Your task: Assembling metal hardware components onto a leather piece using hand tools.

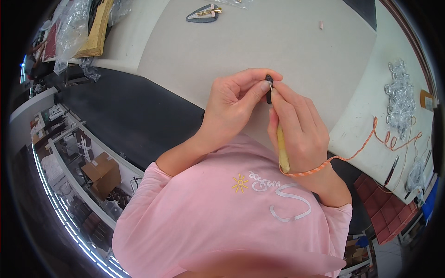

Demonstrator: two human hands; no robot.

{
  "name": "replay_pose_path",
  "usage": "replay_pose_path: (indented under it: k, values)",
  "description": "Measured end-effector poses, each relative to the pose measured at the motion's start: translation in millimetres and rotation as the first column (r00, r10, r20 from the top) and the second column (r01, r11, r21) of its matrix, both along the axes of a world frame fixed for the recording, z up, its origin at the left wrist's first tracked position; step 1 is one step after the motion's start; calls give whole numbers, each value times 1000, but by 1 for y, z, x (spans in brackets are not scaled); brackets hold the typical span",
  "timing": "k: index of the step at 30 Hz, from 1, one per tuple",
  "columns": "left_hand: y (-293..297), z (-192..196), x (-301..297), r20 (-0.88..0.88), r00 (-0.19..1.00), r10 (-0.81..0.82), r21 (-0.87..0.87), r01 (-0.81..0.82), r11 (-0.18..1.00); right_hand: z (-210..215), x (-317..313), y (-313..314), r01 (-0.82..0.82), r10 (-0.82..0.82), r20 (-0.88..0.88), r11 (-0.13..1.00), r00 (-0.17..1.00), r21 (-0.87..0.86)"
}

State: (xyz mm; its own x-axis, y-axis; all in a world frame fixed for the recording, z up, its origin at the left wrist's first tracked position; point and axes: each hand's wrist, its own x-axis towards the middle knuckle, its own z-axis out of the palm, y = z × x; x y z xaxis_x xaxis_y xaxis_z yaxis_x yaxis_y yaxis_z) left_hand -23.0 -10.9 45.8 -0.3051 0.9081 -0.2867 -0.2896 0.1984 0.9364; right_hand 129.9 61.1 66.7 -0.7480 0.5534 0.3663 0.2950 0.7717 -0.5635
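Both hands meet over the grey work mat (194, 51), in front of my chest. My left hand (227, 102) pinches a small black piece (269, 96) between thumb and fingers. What kind of piece it is, I cannot make out. My right hand (300, 127) is closed around a tool with a yellow handle (282, 150), held like a pen. Its thin, light tip seems to touch the black piece near my left thumb, though the fingers partly hide it. An orange striped cord (320, 167) loops around my right wrist and trails rightward onto the table.
At the far edge lies a dark teardrop-shaped piece (202, 14) with a gold clip on it. A tiny pink piece (321, 25) lies far right. Clear glinting hardware (399, 99) is heaped at right, above a dark pointed tool (392, 170). Plastic wrapping (72, 34) covers stacked items at left.
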Motion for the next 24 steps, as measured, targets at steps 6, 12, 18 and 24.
replay_pose_path:
  k: [6,12,18,24]
  values:
    - [1,4,-8,16,999,-27,-51,28,998,0,15,27,-117,68,-123,886,990,-449]
    - [4,17,-8,-562,782,-269,-204,185,961,-27,38,13,64,-239,-185,759,953,-647]
    - [-13,-4,-30,-902,431,23,139,239,961,-27,35,8,90,-109,-76,973,991,-214]
    - [-18,-25,-24,-988,134,70,122,432,894,-32,27,20,4,-17,-56,975,998,-224]
